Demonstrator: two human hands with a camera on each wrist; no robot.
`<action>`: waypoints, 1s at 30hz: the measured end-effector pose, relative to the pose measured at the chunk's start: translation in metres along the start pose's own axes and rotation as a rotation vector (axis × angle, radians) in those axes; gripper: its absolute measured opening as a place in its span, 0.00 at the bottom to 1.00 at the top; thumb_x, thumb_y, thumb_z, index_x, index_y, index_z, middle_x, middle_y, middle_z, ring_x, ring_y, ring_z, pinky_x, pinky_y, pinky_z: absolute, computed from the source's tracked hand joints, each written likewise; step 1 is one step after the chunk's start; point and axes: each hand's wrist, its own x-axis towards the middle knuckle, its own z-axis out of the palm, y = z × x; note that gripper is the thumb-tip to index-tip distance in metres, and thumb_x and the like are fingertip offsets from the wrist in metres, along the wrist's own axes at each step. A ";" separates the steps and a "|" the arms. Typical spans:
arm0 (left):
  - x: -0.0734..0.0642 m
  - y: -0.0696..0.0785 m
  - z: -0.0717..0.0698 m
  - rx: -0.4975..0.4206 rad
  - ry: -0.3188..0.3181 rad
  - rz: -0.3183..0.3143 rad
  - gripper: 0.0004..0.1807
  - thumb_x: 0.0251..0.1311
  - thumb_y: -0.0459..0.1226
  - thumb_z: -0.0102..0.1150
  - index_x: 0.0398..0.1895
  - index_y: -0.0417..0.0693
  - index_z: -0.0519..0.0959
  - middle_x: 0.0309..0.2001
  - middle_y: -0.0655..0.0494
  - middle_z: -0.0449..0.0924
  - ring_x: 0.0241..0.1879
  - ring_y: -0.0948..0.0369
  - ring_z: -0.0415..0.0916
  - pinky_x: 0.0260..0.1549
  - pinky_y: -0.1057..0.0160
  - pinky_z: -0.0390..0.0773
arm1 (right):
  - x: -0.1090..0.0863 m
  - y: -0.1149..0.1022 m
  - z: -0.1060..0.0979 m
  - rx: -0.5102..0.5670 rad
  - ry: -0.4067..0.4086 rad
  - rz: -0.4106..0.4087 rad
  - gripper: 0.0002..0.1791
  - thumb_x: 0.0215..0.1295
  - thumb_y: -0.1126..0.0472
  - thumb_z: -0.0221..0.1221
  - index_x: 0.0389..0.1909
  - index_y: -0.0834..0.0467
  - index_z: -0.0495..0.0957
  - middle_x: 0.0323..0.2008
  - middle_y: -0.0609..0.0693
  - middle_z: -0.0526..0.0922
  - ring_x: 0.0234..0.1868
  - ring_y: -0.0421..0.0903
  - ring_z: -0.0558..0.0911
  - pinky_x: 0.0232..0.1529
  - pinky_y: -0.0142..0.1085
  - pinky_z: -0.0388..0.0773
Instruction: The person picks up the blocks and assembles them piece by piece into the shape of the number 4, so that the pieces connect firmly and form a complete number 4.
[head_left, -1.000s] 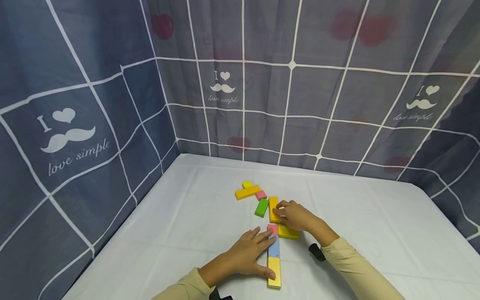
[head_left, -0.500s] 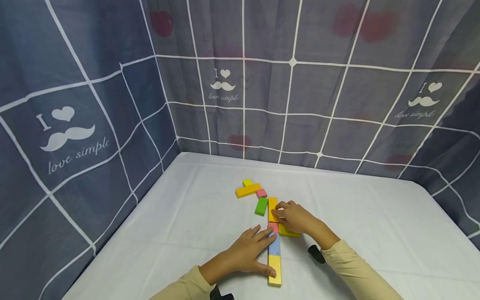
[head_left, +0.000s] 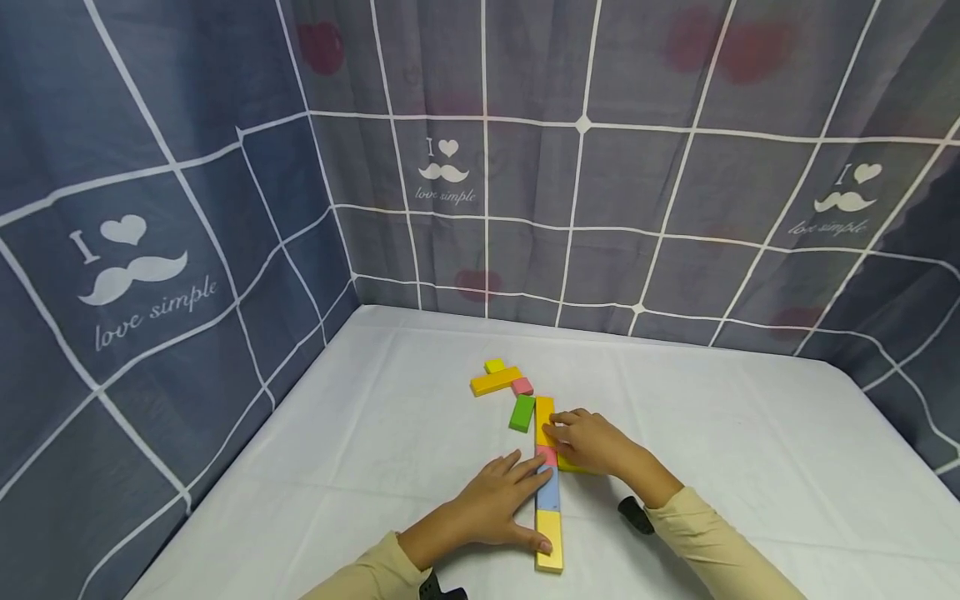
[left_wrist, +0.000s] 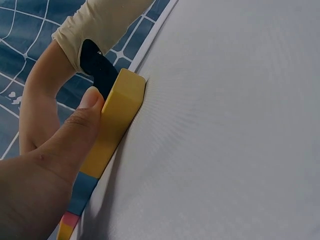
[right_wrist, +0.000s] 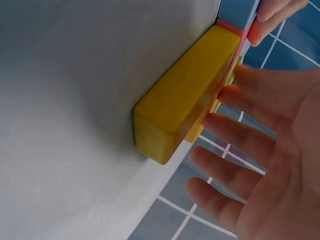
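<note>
In the head view, a straight row of wooden blocks runs away from me: a pale yellow block (head_left: 549, 531), a blue block (head_left: 549, 497), a pink block (head_left: 551, 457) and an orange-yellow block (head_left: 544, 407). My left hand (head_left: 491, 506) lies spread along the row, thumb on the pale yellow block and fingertips over the blue and pink ones. With its fingertips, my right hand (head_left: 595, 443) touches the orange-yellow block at the far end. A darker yellow block (right_wrist: 187, 85) juts sideways from the pink one; the right hand partly covers it in the head view.
Just left of the row's far end lies a green block (head_left: 522, 412). Beyond it are a small pink block (head_left: 522, 386), a long orange-yellow block (head_left: 495, 381) and a small yellow block (head_left: 494, 365). A white cloth (head_left: 375, 433) covers the table; checked curtains (head_left: 532, 183) stand behind.
The orange-yellow block has come toward me and slightly left, closing its gap to the pink block. My right hand shifted slightly with it; the left hand stays put.
</note>
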 end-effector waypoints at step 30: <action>0.000 0.001 -0.001 0.004 0.027 0.014 0.50 0.48 0.69 0.55 0.72 0.58 0.57 0.73 0.58 0.57 0.71 0.46 0.56 0.67 0.50 0.61 | -0.011 -0.020 -0.005 0.237 -0.373 0.249 0.67 0.37 0.32 0.70 0.71 0.67 0.52 0.73 0.64 0.49 0.74 0.62 0.48 0.66 0.63 0.55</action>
